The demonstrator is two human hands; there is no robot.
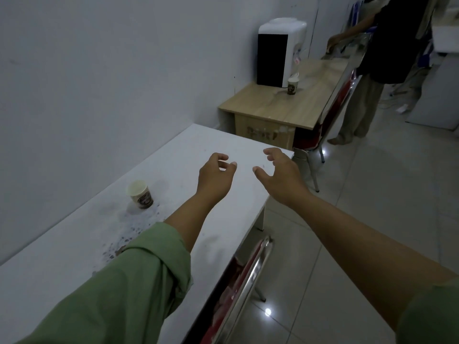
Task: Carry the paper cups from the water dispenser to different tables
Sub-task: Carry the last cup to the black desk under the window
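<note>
One paper cup (pixel 140 194) with a brown print stands upright on the white table (pixel 178 150), near the wall, left of my arms. A second paper cup (pixel 292 86) stands on the wooden table (pixel 285 108) beside the white and black water dispenser (pixel 277 53). My left hand (pixel 216 175) hovers over the white table with fingers curled and apart, holding nothing. My right hand (pixel 280 173) is stretched out over the table's far corner, fingers spread, empty. Both hands are well short of the far cup.
A red chair with a chrome frame (pixel 238 289) is tucked under the white table at my right. Another red chair (pixel 330 115) leans by the wooden table. A person in dark top and beige trousers (pixel 387 58) stands at the wooden table's far end. Tiled floor lies to the right.
</note>
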